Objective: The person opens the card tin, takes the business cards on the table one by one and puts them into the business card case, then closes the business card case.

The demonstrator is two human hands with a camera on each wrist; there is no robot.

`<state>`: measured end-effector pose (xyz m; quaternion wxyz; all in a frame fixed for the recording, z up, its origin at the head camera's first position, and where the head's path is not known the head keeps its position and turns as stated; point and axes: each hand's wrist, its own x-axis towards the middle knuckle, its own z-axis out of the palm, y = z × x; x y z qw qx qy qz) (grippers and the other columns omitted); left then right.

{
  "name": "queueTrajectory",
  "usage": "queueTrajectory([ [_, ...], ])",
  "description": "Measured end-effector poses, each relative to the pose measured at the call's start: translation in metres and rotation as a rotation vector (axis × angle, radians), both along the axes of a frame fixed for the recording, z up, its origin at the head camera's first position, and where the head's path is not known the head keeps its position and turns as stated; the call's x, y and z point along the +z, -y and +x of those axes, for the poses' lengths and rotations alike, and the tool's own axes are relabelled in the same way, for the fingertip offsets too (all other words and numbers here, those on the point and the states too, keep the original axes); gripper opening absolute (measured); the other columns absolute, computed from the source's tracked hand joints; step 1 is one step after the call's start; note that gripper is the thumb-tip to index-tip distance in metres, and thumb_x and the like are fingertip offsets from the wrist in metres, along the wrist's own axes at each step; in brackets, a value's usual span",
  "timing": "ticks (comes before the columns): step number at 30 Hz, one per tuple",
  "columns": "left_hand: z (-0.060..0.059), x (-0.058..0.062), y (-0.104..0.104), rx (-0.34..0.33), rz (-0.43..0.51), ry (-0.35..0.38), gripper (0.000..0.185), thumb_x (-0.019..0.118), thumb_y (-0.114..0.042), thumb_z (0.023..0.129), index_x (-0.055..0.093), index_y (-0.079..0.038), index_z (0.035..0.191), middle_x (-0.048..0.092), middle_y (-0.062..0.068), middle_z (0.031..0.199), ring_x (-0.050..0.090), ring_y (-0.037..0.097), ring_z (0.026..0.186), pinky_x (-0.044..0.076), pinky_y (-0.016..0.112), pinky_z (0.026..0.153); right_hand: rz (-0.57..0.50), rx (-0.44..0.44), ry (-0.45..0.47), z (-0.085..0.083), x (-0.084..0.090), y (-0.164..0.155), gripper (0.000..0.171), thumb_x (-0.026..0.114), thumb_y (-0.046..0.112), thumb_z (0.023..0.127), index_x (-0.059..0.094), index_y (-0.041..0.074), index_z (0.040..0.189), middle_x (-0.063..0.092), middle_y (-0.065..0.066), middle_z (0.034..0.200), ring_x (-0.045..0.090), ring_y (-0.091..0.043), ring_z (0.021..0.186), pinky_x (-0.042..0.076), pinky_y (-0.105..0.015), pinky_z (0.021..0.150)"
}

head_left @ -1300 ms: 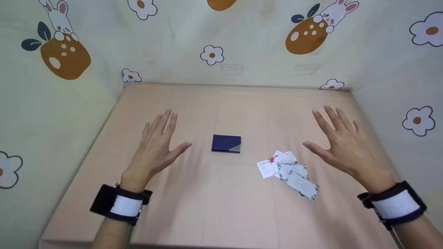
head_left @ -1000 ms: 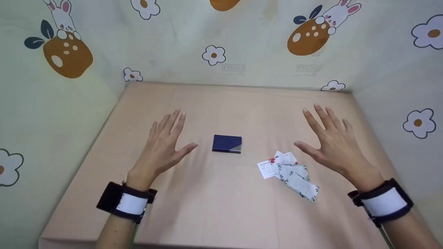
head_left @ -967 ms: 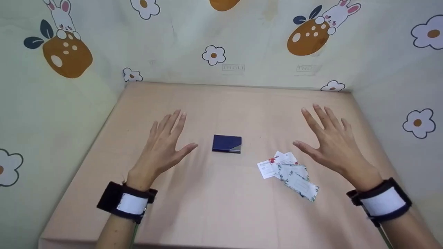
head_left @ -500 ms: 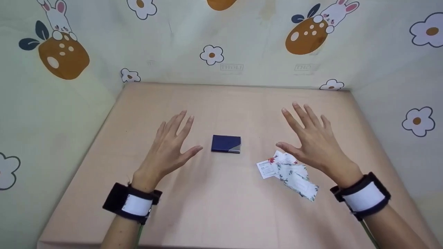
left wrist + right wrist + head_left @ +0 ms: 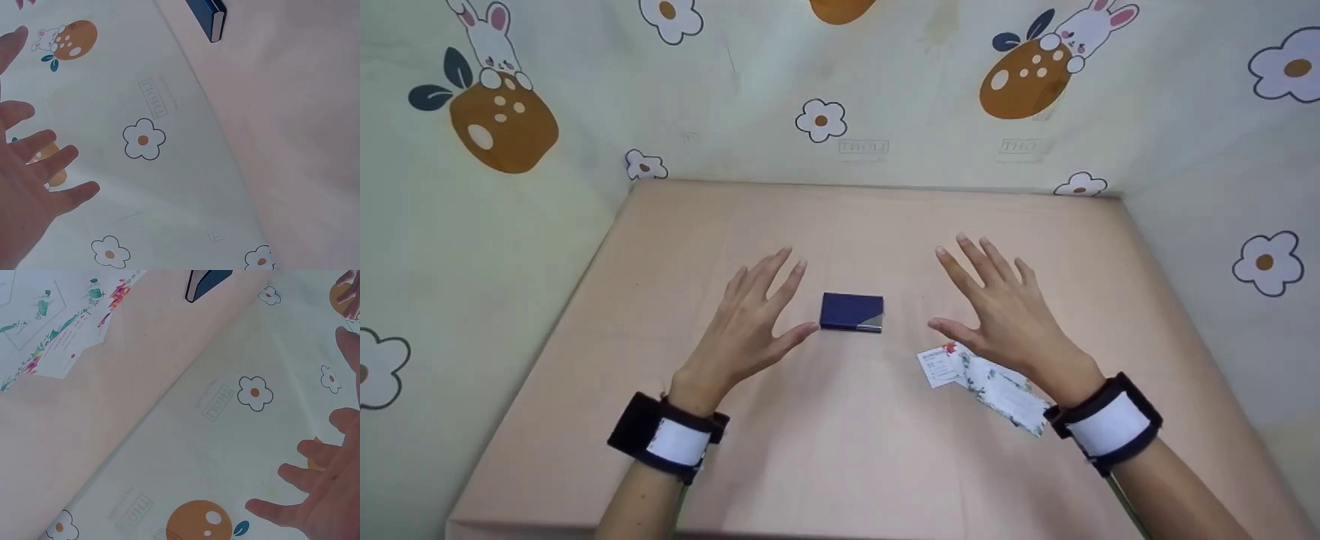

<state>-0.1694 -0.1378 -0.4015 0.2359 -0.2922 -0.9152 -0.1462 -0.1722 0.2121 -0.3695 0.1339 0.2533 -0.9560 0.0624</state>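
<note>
I see my left hand (image 5: 750, 319) hovering flat over the table (image 5: 825, 450), fingers straight and spread, holding nothing — its thumb tip is just beside the left edge of the case (image 5: 851, 312), though I cannot tell whether it touches. The case is a small dark blue box with a grey corner, lying flat near the middle of the table between both hands. My right hand (image 5: 1005, 319) is spread the same way, fingers straight and apart, gripping nothing, on the right of the case and a little apart from it. Its heel and wrist sit above the cards (image 5: 986, 379) — a loose, overlapping scatter of white cards with flowered borders (I can make out at least 3), lying to the right of the case and nearer to me. Each wrist carries 1 black band with a white patch. Cloth printed with flowers and rabbits walls the table on 3 sides.
</note>
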Motion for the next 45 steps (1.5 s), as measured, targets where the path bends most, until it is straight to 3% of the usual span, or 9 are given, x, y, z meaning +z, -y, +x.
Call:
queueTrajectory([
  [17,-0.004,-0.014,-0.016,-0.053,-0.015,-0.003,0.070,0.074,-0.043,0.089,0.052,-0.007,0.146,0.047,0.018,0.152,0.048,0.034,0.137,0.042,0.061,0.111,0.001,0.044,0.010,-0.004,-0.016,0.026,0.083,0.059,0.060,0.092,0.028,0.022,0.160,0.028,-0.014,0.165,0.030,-0.041,0.150,0.031,-0.073,0.111],
  [29,-0.006,-0.035,-0.030,-0.053,-0.082,0.066,0.070,0.072,-0.047,0.089,0.052,-0.010,0.146,0.051,0.014,0.151,0.056,0.031,0.130,0.045,0.059,0.109,-0.007,0.085,0.008,-0.006,-0.038,0.045,0.082,0.059,0.060,0.093,0.029,0.022,0.159,0.032,-0.014,0.164,0.034,-0.041,0.148,0.036,-0.072,0.108],
  [45,-0.010,-0.047,-0.038,-0.053,-0.106,0.134,0.069,0.070,-0.046,0.091,0.051,-0.010,0.147,0.050,0.015,0.151,0.054,0.033,0.132,0.043,0.058,0.110,0.010,0.098,0.032,-0.009,-0.058,0.058,0.083,0.060,0.060,0.092,0.030,0.021,0.159,0.033,-0.014,0.163,0.038,-0.041,0.146,0.038,-0.071,0.108],
])
